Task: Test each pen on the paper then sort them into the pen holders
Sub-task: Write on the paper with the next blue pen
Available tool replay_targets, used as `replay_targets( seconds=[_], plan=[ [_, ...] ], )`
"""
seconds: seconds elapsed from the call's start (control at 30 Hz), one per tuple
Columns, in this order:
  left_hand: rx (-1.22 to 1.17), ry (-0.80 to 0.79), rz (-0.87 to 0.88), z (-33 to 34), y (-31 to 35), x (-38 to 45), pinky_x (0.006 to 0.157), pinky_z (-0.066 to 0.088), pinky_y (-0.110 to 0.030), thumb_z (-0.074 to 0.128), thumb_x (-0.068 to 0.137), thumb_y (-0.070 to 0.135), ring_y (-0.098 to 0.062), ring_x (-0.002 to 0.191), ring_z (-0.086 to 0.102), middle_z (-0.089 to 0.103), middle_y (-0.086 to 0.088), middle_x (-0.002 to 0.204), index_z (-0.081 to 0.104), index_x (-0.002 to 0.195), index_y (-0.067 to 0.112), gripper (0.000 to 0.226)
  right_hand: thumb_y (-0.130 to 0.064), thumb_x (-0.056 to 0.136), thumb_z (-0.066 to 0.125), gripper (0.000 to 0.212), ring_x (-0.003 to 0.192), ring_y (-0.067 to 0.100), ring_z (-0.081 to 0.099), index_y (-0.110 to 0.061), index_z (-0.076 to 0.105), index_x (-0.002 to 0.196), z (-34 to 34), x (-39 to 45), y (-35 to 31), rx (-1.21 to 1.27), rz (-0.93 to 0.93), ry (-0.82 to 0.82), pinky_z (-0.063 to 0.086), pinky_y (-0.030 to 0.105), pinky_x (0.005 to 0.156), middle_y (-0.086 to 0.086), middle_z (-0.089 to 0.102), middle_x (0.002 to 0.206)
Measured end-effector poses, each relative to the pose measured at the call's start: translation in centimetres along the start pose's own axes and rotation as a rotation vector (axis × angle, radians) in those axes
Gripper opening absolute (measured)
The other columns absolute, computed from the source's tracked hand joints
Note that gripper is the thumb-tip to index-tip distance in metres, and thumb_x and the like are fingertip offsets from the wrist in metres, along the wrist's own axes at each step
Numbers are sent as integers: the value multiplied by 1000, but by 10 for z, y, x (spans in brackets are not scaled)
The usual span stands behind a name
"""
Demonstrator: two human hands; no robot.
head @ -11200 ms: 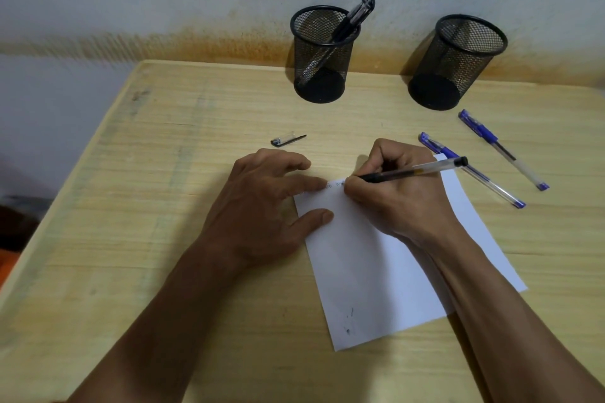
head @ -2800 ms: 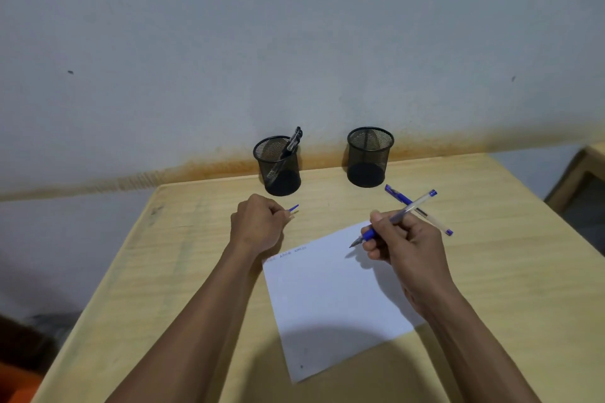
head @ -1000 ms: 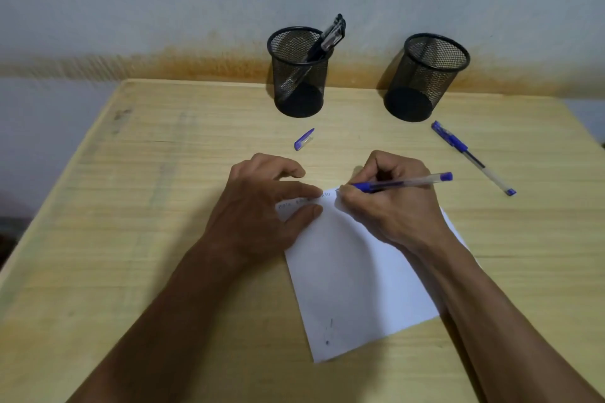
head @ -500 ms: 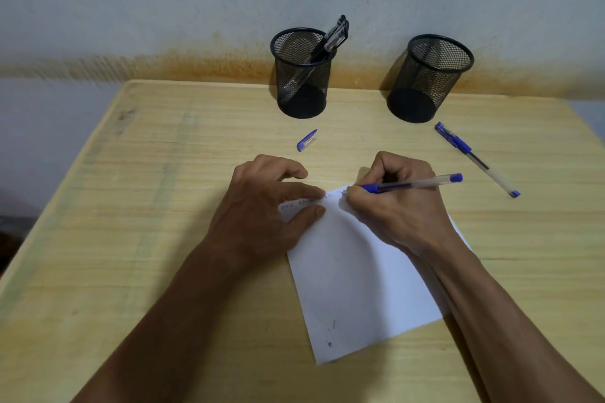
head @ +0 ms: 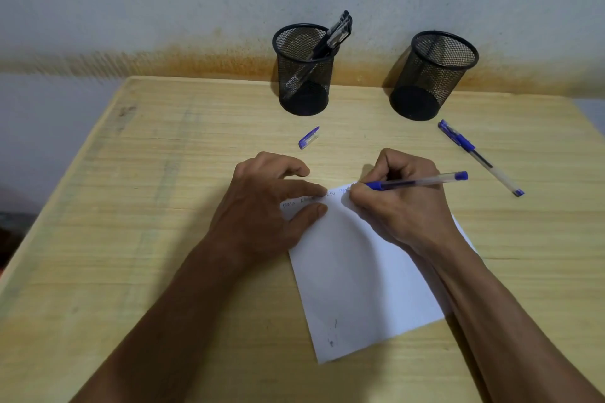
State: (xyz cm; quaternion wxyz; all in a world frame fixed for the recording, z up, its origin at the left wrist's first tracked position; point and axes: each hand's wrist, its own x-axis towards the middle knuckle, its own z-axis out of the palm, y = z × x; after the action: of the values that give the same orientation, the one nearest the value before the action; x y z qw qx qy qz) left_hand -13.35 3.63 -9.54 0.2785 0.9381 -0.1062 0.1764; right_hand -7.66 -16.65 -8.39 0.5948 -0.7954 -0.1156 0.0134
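A white sheet of paper (head: 360,281) lies on the wooden table (head: 157,239). My left hand (head: 265,206) lies flat on the sheet's top left corner, fingers spread. My right hand (head: 399,203) grips an uncapped blue pen (head: 422,180) with its tip on the paper's top edge, beside small handwritten marks. The pen's blue cap (head: 308,137) lies on the table beyond my left hand. A second, capped blue pen (head: 479,157) rests to the right. Two black mesh pen holders stand at the back: the left one (head: 304,72) holds black pens, the right one (head: 430,75) looks empty.
The table's back edge meets a pale wall with a rusty stain along its base. The table's left edge runs diagonally at the left, with dark floor beyond it.
Since 2.8 s ago my right hand has brought the uncapped blue pen down onto the paper, and my left hand has left the cap on the table and pressed on the sheet. The pen tip has crept rightward.
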Motion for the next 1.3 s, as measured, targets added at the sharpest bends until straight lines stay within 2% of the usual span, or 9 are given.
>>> replay_targets(
  seconds=[0.17, 0.5, 0.63, 0.77, 0.87, 0.93, 1.1, 1.23, 1.3],
  plan=[
    [-6, 0, -2, 0, -1, 0, 88, 44, -42, 63, 81, 52, -14, 106, 59, 67, 9, 109, 77, 98, 35, 27, 2, 67, 75, 24, 48, 17, 51, -4, 53, 60, 0, -1, -2, -35, -4, 1, 46, 39, 50, 1, 56, 48],
    [0, 2, -5, 0, 0, -1, 90, 42, -39, 62, 81, 53, -14, 106, 59, 67, 9, 109, 77, 98, 33, 30, -3, 65, 75, 23, 51, 24, 53, -8, 53, 59, -2, -2, -4, -52, -1, 35, 49, 46, 48, 14, 60, 55],
    [9, 4, 1, 1, -1, -1, 89, 41, -37, 62, 81, 53, -14, 106, 59, 68, 8, 109, 77, 97, 33, 30, 2, 69, 76, 24, 51, 17, 54, -3, 54, 61, -2, -3, -6, -115, -18, 31, 47, 36, 48, 5, 59, 52],
    [4, 13, 0, 1, 0, -2, 90, 43, -40, 63, 81, 52, -14, 106, 59, 68, 9, 110, 77, 97, 33, 29, 2, 70, 74, 24, 49, 6, 45, 0, 52, 61, -2, -4, -9, -164, 2, 31, 38, 21, 46, -5, 52, 49],
    [-4, 20, -7, 1, 0, -2, 91, 43, -41, 63, 81, 52, -13, 106, 58, 67, 10, 109, 77, 97, 34, 28, 10, 72, 71, 21, 50, 22, 50, 10, 50, 67, -3, -2, -14, 44, 82, 18, 45, 35, 51, 26, 56, 58],
    [-7, 25, -3, 1, 0, -1, 91, 43, -40, 64, 81, 52, -12, 106, 59, 67, 10, 109, 77, 97, 34, 27, 21, 76, 63, 18, 46, 25, 51, 15, 47, 71, -5, -1, -17, 245, 139, 66, 47, 37, 51, 39, 52, 61],
    [5, 26, -9, 1, 0, -1, 88, 41, -34, 65, 80, 51, -13, 103, 59, 69, 9, 107, 77, 97, 33, 28, 23, 81, 59, 9, 40, 14, 53, 22, 50, 80, -10, -2, -21, 312, 149, 122, 49, 27, 46, 27, 55, 64],
    [56, 53, 8, 0, 1, 4, 81, 48, -32, 65, 83, 45, -17, 95, 65, 73, 5, 98, 78, 96, 24, 28, 20, 82, 61, 7, 43, 10, 56, 17, 54, 82, -13, -3, -19, 303, 155, 127, 49, 24, 46, 21, 57, 62],
    [57, 125, -100, -1, 8, 9, 83, 50, -30, 69, 84, 37, -17, 97, 65, 73, 4, 99, 77, 98, 19, 25, 14, 82, 65, 9, 47, 12, 58, 11, 57, 82, -14, -2, -16, 283, 162, 132, 50, 25, 48, 15, 61, 60]
  ],
)
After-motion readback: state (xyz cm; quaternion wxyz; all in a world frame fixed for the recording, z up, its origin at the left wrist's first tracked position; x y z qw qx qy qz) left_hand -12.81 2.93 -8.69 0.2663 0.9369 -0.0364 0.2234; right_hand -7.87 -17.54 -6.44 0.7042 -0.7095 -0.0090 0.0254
